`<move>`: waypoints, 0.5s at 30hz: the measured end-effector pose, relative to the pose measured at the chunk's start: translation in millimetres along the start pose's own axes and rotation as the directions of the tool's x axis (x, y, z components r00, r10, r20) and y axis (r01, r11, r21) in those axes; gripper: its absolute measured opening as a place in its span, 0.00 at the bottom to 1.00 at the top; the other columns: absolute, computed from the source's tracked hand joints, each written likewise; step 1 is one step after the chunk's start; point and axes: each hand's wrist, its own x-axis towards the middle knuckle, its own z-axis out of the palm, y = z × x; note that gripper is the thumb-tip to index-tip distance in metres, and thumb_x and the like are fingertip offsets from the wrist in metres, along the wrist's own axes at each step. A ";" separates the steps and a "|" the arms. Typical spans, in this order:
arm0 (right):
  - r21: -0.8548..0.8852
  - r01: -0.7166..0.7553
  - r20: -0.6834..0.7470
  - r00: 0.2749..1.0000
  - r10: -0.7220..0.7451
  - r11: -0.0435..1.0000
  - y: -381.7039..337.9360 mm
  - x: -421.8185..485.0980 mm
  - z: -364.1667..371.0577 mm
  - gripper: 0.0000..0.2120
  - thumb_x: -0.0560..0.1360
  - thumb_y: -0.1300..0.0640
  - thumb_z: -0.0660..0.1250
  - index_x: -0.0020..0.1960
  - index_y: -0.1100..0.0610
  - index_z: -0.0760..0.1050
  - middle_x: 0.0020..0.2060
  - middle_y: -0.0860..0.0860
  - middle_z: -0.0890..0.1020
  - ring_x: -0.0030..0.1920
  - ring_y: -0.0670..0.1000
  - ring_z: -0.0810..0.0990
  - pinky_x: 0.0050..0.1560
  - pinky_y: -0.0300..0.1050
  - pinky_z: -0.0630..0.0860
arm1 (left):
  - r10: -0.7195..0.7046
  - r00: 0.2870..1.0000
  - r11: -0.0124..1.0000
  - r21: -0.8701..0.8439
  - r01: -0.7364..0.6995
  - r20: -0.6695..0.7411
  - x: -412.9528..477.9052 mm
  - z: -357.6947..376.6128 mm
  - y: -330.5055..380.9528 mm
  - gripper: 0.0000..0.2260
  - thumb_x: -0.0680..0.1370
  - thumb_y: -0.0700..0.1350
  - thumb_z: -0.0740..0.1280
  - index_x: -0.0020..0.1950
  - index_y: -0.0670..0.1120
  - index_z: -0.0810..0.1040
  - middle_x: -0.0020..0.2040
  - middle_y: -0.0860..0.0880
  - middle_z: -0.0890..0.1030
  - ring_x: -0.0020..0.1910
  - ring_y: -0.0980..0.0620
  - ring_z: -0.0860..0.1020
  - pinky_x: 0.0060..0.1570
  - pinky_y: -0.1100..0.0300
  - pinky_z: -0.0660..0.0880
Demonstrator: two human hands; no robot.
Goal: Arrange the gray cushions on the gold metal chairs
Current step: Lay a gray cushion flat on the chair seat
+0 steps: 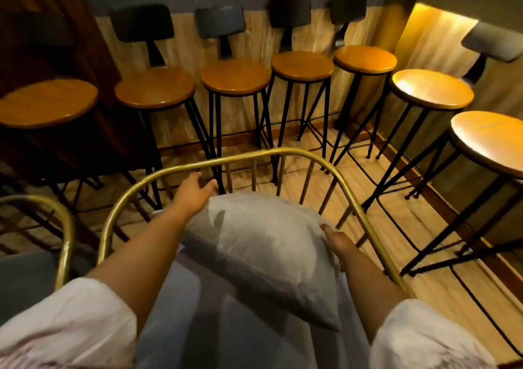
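Note:
A gray cushion [266,244] lies tilted inside a gold metal chair [254,157], leaning toward the curved, barred backrest. The chair's gray seat pad [203,312] shows below it. My left hand [195,191] rests on the cushion's far upper corner, fingers spread, close to the backrest bars. My right hand [338,245] grips the cushion's right edge, with the fingers tucked behind the fabric. A second gold chair [63,227] with a gray seat stands at the left edge, only partly in view.
Several tall bar stools [236,77] with round wooden seats and black legs line the wall behind the chair and curve round on the right [489,139]. A dark wooden panel [56,43] stands at the far left. The floor is light wood.

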 end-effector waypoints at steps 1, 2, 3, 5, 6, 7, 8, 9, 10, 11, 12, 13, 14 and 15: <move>0.034 -0.015 0.007 1.000 0.014 0.999 -7.0 9.5 1.7 0.30 0.80 0.45 0.57 0.76 0.60 0.57 0.75 0.59 0.62 0.72 0.62 0.63 0.68 0.57 0.63 | -0.027 0.999 0.999 0.018 0.027 0.017 15.6 4.1 1.2 0.28 0.79 0.52 0.61 0.76 0.42 0.60 0.75 0.40 0.65 0.72 0.40 0.65 0.67 0.50 0.64; 0.035 -0.054 0.003 0.999 0.054 0.998 -12.4 26.3 3.4 0.29 0.80 0.45 0.56 0.75 0.60 0.59 0.73 0.59 0.65 0.71 0.61 0.65 0.68 0.55 0.63 | -0.053 0.998 0.998 0.044 0.052 0.030 32.5 8.7 1.5 0.28 0.79 0.52 0.61 0.76 0.42 0.59 0.75 0.40 0.65 0.72 0.39 0.65 0.68 0.49 0.64; 0.057 -0.095 0.022 0.995 0.094 0.994 -17.0 35.0 4.7 0.29 0.80 0.44 0.56 0.75 0.60 0.61 0.72 0.59 0.67 0.70 0.61 0.67 0.68 0.53 0.63 | -0.094 0.994 0.994 0.060 0.091 0.055 50.0 12.9 -0.4 0.29 0.79 0.52 0.62 0.76 0.42 0.58 0.75 0.39 0.65 0.72 0.39 0.65 0.68 0.49 0.64; 0.112 -0.146 0.067 0.988 0.139 0.983 -19.1 54.1 9.7 0.29 0.78 0.40 0.58 0.72 0.57 0.66 0.66 0.58 0.74 0.64 0.60 0.73 0.64 0.53 0.69 | -0.173 0.977 0.984 0.062 0.167 0.121 76.0 22.5 0.5 0.31 0.79 0.52 0.62 0.77 0.41 0.56 0.75 0.39 0.64 0.71 0.39 0.67 0.67 0.50 0.65; 0.131 -0.143 0.067 0.989 0.135 0.981 -16.4 66.2 12.7 0.26 0.77 0.40 0.59 0.69 0.53 0.69 0.59 0.55 0.78 0.57 0.58 0.77 0.56 0.52 0.75 | -0.202 0.966 0.978 0.080 0.191 0.160 88.6 28.6 -0.6 0.30 0.79 0.51 0.62 0.76 0.40 0.56 0.75 0.39 0.64 0.71 0.39 0.67 0.67 0.50 0.65; 0.156 -0.149 0.058 0.988 0.142 0.976 -12.1 76.2 14.9 0.21 0.77 0.40 0.61 0.65 0.49 0.71 0.50 0.52 0.79 0.48 0.55 0.78 0.43 0.49 0.76 | -0.220 0.954 0.973 0.116 0.199 0.204 101.8 34.5 -2.3 0.29 0.79 0.51 0.62 0.76 0.39 0.58 0.75 0.38 0.63 0.71 0.38 0.66 0.67 0.50 0.64; 0.171 -0.157 0.043 0.987 0.152 0.973 -5.3 85.8 17.4 0.16 0.76 0.40 0.63 0.60 0.46 0.69 0.43 0.49 0.78 0.41 0.52 0.77 0.34 0.45 0.72 | -0.232 0.940 0.969 0.145 0.201 0.250 111.5 38.1 -2.5 0.28 0.79 0.51 0.62 0.74 0.39 0.62 0.75 0.38 0.64 0.71 0.38 0.66 0.68 0.49 0.63; 0.191 -0.161 0.036 0.987 0.157 0.968 -3.9 89.3 21.2 0.15 0.75 0.40 0.64 0.58 0.45 0.68 0.39 0.48 0.76 0.37 0.50 0.75 0.30 0.43 0.69 | -0.246 0.927 0.966 0.150 0.210 0.284 123.3 42.9 -7.5 0.27 0.78 0.52 0.63 0.73 0.39 0.65 0.74 0.38 0.65 0.71 0.38 0.66 0.68 0.48 0.63; 0.179 -0.162 0.033 0.987 0.159 0.970 -2.7 93.9 24.7 0.17 0.74 0.40 0.66 0.57 0.47 0.68 0.39 0.48 0.76 0.36 0.51 0.77 0.29 0.43 0.69 | -0.273 0.912 0.961 0.139 0.241 0.306 129.0 44.6 -10.6 0.28 0.77 0.53 0.65 0.72 0.41 0.67 0.73 0.39 0.67 0.71 0.38 0.66 0.67 0.47 0.63; 0.170 -0.159 0.048 0.987 0.153 0.973 -1.8 97.5 27.8 0.22 0.72 0.38 0.67 0.59 0.51 0.70 0.40 0.49 0.78 0.34 0.52 0.80 0.27 0.43 0.72 | -0.301 0.898 0.953 0.132 0.272 0.320 135.4 48.0 -14.2 0.28 0.76 0.54 0.66 0.72 0.42 0.68 0.73 0.40 0.67 0.71 0.38 0.66 0.68 0.47 0.63; 0.173 -0.160 0.062 0.987 0.151 0.972 1.0 108.0 30.2 0.28 0.70 0.37 0.67 0.62 0.54 0.72 0.42 0.49 0.80 0.33 0.51 0.82 0.25 0.41 0.75 | -0.328 0.884 0.945 0.131 0.300 0.334 142.0 51.2 -19.1 0.28 0.76 0.55 0.65 0.72 0.43 0.68 0.74 0.40 0.66 0.72 0.39 0.65 0.68 0.47 0.62; 0.159 -0.170 0.066 0.985 0.161 0.972 3.0 110.2 31.3 0.30 0.71 0.36 0.67 0.65 0.54 0.72 0.42 0.49 0.81 0.33 0.49 0.83 0.24 0.40 0.75 | -0.338 0.868 0.941 0.136 0.310 0.364 146.9 54.4 -23.6 0.27 0.77 0.56 0.63 0.72 0.44 0.68 0.74 0.41 0.65 0.73 0.39 0.63 0.69 0.47 0.60; 0.157 -0.180 0.059 0.983 0.173 0.971 4.3 111.8 31.5 0.29 0.71 0.37 0.66 0.66 0.53 0.71 0.41 0.49 0.80 0.34 0.48 0.81 0.24 0.40 0.74 | -0.350 0.845 0.936 0.134 0.324 0.405 150.3 57.7 -26.1 0.26 0.77 0.57 0.62 0.72 0.45 0.68 0.74 0.42 0.64 0.73 0.39 0.63 0.70 0.48 0.60; 0.153 -0.201 0.053 0.979 0.196 0.967 5.3 109.1 30.3 0.28 0.72 0.37 0.66 0.65 0.51 0.69 0.41 0.48 0.78 0.36 0.48 0.79 0.26 0.41 0.73 | -0.356 0.828 0.933 0.108 0.345 0.433 154.1 61.8 -30.9 0.26 0.77 0.57 0.62 0.71 0.45 0.69 0.73 0.43 0.66 0.72 0.40 0.64 0.70 0.49 0.60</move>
